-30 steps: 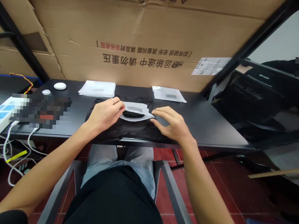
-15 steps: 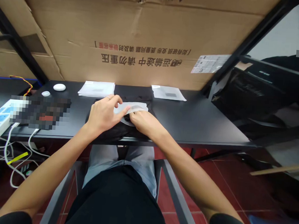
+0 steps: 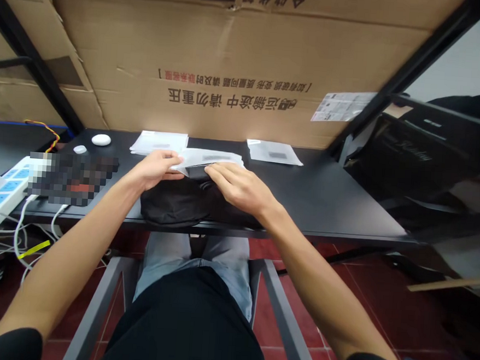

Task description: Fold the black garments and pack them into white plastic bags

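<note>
A frosted white plastic bag [image 3: 212, 157] is stretched between both hands, just above a bunched black cloth [image 3: 176, 202] on the table's front part. My left hand [image 3: 155, 168] pinches the bag's left end between thumb and fingers. My right hand [image 3: 243, 190] is closed at the bag's near edge, on its right side, palm down; its thumb is hidden beneath. What the bag holds, if anything, cannot be made out.
A stack of similar white bags [image 3: 158, 142] lies behind on the left, another flat bag [image 3: 275, 153] behind on the right. A white oval object [image 3: 101, 139] and a power strip [image 3: 7, 188] with cables stand left. Cardboard [image 3: 233, 42] walls the back of the black table [image 3: 325, 197].
The bag has come up and away from me, its near edge now spread sideways. My right hand has pulled out of the dark cloth area; my left hand has shifted to the bag's left end.
</note>
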### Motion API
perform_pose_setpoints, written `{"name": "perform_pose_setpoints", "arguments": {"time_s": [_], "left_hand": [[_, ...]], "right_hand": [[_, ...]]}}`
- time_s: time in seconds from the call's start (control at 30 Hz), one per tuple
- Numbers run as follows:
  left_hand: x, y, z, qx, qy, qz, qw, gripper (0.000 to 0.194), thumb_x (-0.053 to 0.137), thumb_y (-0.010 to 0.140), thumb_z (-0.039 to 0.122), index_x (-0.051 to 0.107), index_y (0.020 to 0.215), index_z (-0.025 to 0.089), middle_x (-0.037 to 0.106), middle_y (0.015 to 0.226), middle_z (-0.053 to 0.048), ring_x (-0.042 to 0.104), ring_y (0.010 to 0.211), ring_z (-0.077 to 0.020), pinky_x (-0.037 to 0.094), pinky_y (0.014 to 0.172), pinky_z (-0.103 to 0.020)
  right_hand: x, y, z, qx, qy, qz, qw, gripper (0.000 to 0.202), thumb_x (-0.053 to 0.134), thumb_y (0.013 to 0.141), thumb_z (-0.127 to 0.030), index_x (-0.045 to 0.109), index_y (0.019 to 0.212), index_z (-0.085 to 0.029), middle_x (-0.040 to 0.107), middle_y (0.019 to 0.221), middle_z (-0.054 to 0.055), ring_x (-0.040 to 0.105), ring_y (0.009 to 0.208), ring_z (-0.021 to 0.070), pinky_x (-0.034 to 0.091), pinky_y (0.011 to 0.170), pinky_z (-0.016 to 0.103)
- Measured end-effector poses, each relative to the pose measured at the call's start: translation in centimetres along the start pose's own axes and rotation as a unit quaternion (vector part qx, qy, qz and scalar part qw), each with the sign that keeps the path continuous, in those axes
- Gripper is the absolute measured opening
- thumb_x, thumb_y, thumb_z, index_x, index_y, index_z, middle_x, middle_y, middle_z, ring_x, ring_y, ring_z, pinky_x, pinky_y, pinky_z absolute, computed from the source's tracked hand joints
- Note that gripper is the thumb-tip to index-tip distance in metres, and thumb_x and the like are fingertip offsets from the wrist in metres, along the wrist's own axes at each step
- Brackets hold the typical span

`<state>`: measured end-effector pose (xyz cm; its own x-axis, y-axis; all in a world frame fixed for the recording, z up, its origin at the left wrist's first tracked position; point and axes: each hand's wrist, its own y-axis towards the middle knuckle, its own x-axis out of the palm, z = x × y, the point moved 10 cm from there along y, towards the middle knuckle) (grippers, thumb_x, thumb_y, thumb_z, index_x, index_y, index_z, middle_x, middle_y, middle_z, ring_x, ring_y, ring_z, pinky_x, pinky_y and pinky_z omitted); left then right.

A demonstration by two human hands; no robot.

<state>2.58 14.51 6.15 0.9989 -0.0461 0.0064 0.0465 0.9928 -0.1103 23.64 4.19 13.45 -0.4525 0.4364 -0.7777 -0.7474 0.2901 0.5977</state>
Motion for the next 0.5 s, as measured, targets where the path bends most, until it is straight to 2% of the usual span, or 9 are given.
{"name": "perform_pose_setpoints", "arguments": {"time_s": [0.1, 0.2, 0.33, 0.43, 0.5], "left_hand": [[-2.8, 1.4, 1.3, 0.037, -0.021, 0.065, 0.997, 0.019, 0.089, 0.090, 0.024, 0.071, 0.088, 0.018, 0.072, 0.084, -0.003, 0.072, 0.080, -0.0156, 0.067, 0.070, -0.026], [-6.0, 2.8, 2.1, 0.071, -0.062, 0.139, 0.986, 0.013, 0.083, 0.093, 0.018, 0.070, 0.094, 0.018, 0.075, 0.092, -0.005, 0.074, 0.085, -0.0170, 0.069, 0.071, -0.028], [-10.6, 4.4, 2.8, 0.114, -0.093, 0.238, 0.960, 0.010, 0.070, 0.103, 0.010, 0.066, 0.100, 0.019, 0.076, 0.106, -0.005, 0.077, 0.093, -0.0165, 0.074, 0.083, -0.036], [-13.4, 5.7, 2.4, 0.103, -0.085, 0.276, 0.952, 0.016, 0.062, 0.105, 0.004, 0.061, 0.099, 0.019, 0.073, 0.103, -0.004, 0.076, 0.094, -0.0160, 0.073, 0.091, -0.041], [-15.0, 6.2, 2.1, 0.094, -0.056, 0.301, 0.947, 0.018, 0.066, 0.102, 0.003, 0.060, 0.096, 0.018, 0.070, 0.099, -0.005, 0.073, 0.093, -0.0175, 0.072, 0.093, -0.047]], "right_hand": [[-0.9, -0.8, -1.2, -0.072, 0.080, 0.027, 0.994, 0.046, 0.047, 0.121, -0.013, 0.068, 0.160, -0.025, 0.080, 0.152, 0.009, 0.071, 0.152, 0.0255, 0.060, 0.134, 0.059], [-0.9, -1.4, -1.2, -0.079, 0.144, 0.031, 0.986, 0.046, 0.043, 0.124, -0.019, 0.067, 0.161, -0.030, 0.077, 0.159, 0.006, 0.067, 0.157, 0.0219, 0.057, 0.137, 0.060], [-0.6, -2.9, 1.1, -0.042, 0.155, 0.051, 0.986, 0.044, 0.044, 0.122, -0.019, 0.071, 0.156, -0.028, 0.079, 0.156, 0.009, 0.070, 0.153, 0.0230, 0.060, 0.134, 0.058], [-0.5, -4.4, 3.6, -0.002, 0.144, 0.060, 0.988, 0.047, 0.045, 0.117, -0.013, 0.072, 0.153, -0.028, 0.079, 0.155, 0.010, 0.073, 0.148, 0.0243, 0.065, 0.127, 0.055], [-0.6, -5.3, 5.0, 0.019, 0.138, 0.062, 0.988, 0.051, 0.048, 0.112, -0.010, 0.073, 0.152, -0.030, 0.079, 0.153, 0.011, 0.074, 0.147, 0.0265, 0.067, 0.123, 0.055]]}}
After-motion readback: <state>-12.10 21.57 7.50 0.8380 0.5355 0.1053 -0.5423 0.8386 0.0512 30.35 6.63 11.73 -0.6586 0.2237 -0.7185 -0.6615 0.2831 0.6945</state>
